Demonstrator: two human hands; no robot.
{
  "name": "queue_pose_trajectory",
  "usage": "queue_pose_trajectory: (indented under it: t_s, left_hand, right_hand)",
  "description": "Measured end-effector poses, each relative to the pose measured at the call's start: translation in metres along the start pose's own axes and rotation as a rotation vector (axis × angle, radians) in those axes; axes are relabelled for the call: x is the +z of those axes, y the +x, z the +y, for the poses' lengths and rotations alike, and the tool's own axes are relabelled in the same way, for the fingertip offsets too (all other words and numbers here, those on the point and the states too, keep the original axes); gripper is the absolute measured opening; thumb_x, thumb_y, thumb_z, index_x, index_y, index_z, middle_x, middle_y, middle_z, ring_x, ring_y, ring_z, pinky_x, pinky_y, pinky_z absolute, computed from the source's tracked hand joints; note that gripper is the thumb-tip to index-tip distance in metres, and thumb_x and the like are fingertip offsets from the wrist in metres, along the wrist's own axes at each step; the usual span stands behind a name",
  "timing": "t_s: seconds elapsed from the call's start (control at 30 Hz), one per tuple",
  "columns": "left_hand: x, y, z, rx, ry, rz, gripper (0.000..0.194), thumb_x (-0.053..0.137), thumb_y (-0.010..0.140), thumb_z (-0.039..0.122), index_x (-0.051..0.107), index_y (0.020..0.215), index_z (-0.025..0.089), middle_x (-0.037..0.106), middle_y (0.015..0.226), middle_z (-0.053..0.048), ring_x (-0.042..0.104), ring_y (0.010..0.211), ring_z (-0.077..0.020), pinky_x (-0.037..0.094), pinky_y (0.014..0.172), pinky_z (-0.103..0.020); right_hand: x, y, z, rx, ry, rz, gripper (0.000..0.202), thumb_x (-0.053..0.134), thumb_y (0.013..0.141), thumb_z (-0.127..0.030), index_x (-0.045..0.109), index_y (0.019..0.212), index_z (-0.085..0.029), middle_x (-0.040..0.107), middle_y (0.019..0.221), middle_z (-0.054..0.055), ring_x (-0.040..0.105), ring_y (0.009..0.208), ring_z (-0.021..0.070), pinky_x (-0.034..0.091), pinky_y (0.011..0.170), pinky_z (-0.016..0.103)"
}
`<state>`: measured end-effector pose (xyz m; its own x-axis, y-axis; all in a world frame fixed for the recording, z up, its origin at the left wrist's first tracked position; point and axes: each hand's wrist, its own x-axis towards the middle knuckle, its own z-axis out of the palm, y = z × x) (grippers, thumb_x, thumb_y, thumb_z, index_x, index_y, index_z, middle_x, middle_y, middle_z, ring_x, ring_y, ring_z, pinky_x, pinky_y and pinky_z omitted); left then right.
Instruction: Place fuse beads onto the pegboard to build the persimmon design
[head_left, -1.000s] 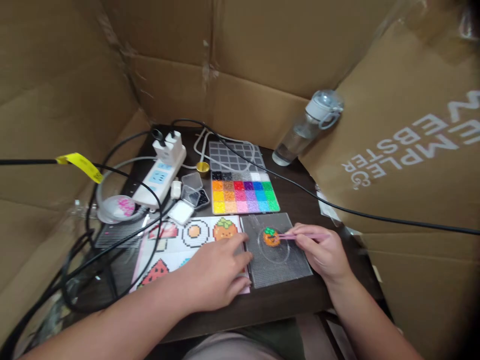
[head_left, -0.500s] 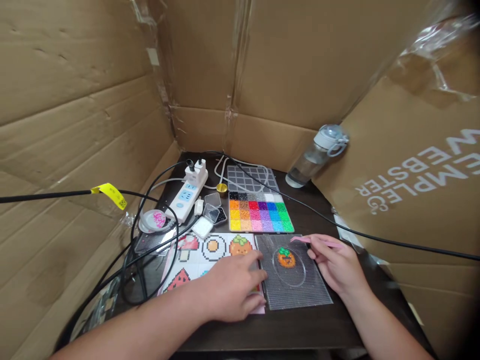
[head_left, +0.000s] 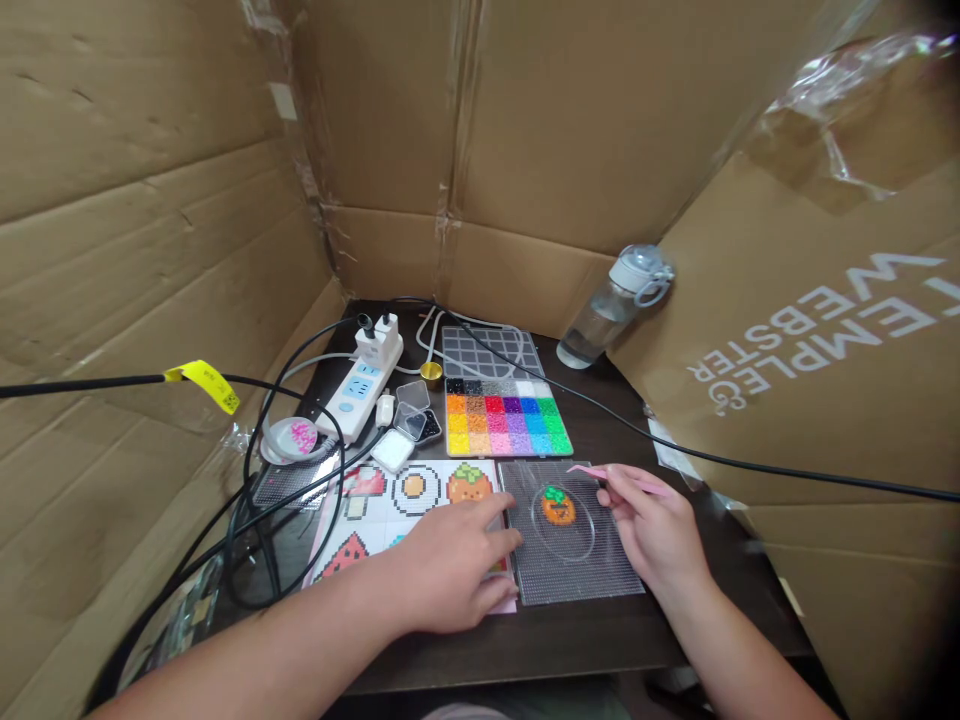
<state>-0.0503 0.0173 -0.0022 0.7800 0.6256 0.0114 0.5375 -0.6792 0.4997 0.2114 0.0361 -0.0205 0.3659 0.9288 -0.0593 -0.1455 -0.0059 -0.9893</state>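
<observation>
My left hand [head_left: 457, 565] lies with fingers apart on the pattern sheet [head_left: 352, 550], its fingertips at the left edge of the clear pegboard [head_left: 577, 575]. Pink tweezers [head_left: 651, 486] are pinched in my right hand [head_left: 649, 525], over the pegboard's right side; their tip points left, above the bead figure. That figure [head_left: 559, 508], orange with green on top, sits inside a clear oval outline on the pegboard. Whether the tweezers' tip holds a bead is too small to tell. Behind the pegboard lies the bead box [head_left: 510, 420] with many colours.
A white power strip [head_left: 360, 395], small clear boxes [head_left: 392, 450] and a dish of pink beads [head_left: 296, 437] are at the left among black cables. A water bottle [head_left: 604, 315] stands at the back right. One cable crosses above the bead box. Cardboard walls surround the table.
The whole view has shifted, so the table items appear slightly further left. Both hands keep nearly the same places on the sheet and over the pegboard; the tweezers stay in my right hand.
</observation>
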Motion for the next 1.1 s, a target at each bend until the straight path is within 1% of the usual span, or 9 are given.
queue_pose_trajectory:
  t_s: [0.13, 0.3, 0.43, 0.57, 0.67, 0.77, 0.9, 1.0, 1.1]
  left_hand:
    - [0.000, 0.001, -0.001, 0.006, 0.008, -0.006, 0.041, 0.061, 0.088, 0.033, 0.061, 0.126, 0.019, 0.045, 0.146, -0.013, 0.064, 0.110, -0.0321, 0.054, 0.091, -0.047]
    - [-0.001, 0.000, 0.000, 0.013, -0.018, -0.003, 0.040, 0.063, 0.087, 0.033, 0.063, 0.124, 0.018, 0.047, 0.144, -0.014, 0.064, 0.109, -0.0315, 0.054, 0.091, -0.046]
    - [-0.001, 0.000, -0.001, -0.010, -0.043, 0.018, 0.038, 0.063, 0.087, 0.036, 0.065, 0.121, 0.019, 0.048, 0.141, -0.014, 0.065, 0.105, -0.0310, 0.055, 0.090, -0.047]
    - [0.001, 0.001, -0.002, -0.042, -0.070, 0.050, 0.035, 0.063, 0.087, 0.038, 0.065, 0.118, 0.022, 0.049, 0.135, -0.012, 0.063, 0.104, -0.0291, 0.054, 0.090, -0.045]
    - [0.002, 0.003, -0.002, -0.068, -0.081, 0.049, 0.033, 0.064, 0.087, 0.040, 0.066, 0.115, 0.023, 0.050, 0.128, -0.012, 0.062, 0.102, -0.0283, 0.055, 0.087, -0.044]
    - [0.002, 0.004, -0.003, -0.089, -0.091, 0.048, 0.030, 0.063, 0.088, 0.040, 0.067, 0.112, 0.023, 0.054, 0.115, -0.009, 0.062, 0.094, -0.0251, 0.055, 0.082, -0.040]
    - [0.002, 0.006, -0.004, -0.082, -0.074, 0.036, 0.029, 0.061, 0.088, 0.041, 0.066, 0.111, 0.023, 0.058, 0.100, -0.006, 0.060, 0.085, -0.0226, 0.054, 0.074, -0.035]
    - [0.002, 0.006, -0.005, -0.076, -0.070, 0.011, 0.029, 0.059, 0.089, 0.039, 0.065, 0.112, 0.023, 0.061, 0.095, -0.005, 0.060, 0.082, -0.0224, 0.052, 0.071, -0.034]
    - [0.002, 0.007, -0.006, -0.073, -0.089, 0.000, 0.030, 0.058, 0.090, 0.038, 0.064, 0.115, 0.023, 0.063, 0.094, -0.005, 0.061, 0.081, -0.0224, 0.052, 0.071, -0.034]
  right_hand:
    - [-0.006, 0.001, 0.000, -0.039, -0.093, -0.036, 0.025, 0.085, 0.063, -0.040, 0.078, 0.072, -0.017, 0.075, 0.079, 0.012, 0.055, 0.053, 0.0132, 0.047, 0.046, 0.027]
    - [-0.003, 0.018, -0.017, -0.199, -0.424, -0.220, 0.023, 0.075, 0.078, -0.042, 0.078, 0.080, -0.019, 0.076, 0.088, 0.011, 0.062, 0.064, 0.0176, 0.051, 0.057, 0.030]
    - [0.028, 0.050, -0.031, -0.271, -0.581, -0.347, 0.029, 0.072, 0.079, -0.047, 0.078, 0.081, -0.018, 0.076, 0.084, 0.008, 0.065, 0.071, 0.0186, 0.050, 0.061, 0.028]
    - [0.074, 0.077, -0.035, -0.280, -0.630, -0.419, 0.036, 0.074, 0.074, -0.049, 0.077, 0.080, -0.014, 0.074, 0.073, 0.008, 0.063, 0.060, 0.0169, 0.047, 0.051, 0.026]
    - [0.104, 0.085, -0.035, -0.337, -0.646, -0.513, 0.030, 0.072, 0.075, -0.045, 0.076, 0.078, -0.015, 0.075, 0.073, 0.007, 0.066, 0.062, 0.0176, 0.050, 0.056, 0.026]
    - [0.124, 0.087, -0.034, -0.354, -0.690, -0.624, 0.024, 0.068, 0.080, -0.040, 0.076, 0.079, -0.017, 0.078, 0.081, 0.007, 0.070, 0.074, 0.0200, 0.053, 0.064, 0.028]
    - [0.135, 0.090, -0.025, -0.341, -0.690, -0.657, 0.019, 0.067, 0.081, -0.037, 0.075, 0.082, -0.020, 0.078, 0.086, 0.006, 0.072, 0.082, 0.0218, 0.055, 0.071, 0.030]
    - [0.133, 0.093, -0.016, -0.357, -0.708, -0.667, 0.016, 0.067, 0.083, -0.036, 0.075, 0.083, -0.023, 0.078, 0.088, 0.003, 0.072, 0.082, 0.0205, 0.055, 0.075, 0.032]
    - [0.131, 0.092, -0.009, -0.303, -0.681, -0.662, 0.013, 0.068, 0.082, -0.034, 0.075, 0.084, -0.024, 0.078, 0.088, 0.003, 0.072, 0.080, 0.0193, 0.056, 0.073, 0.031]
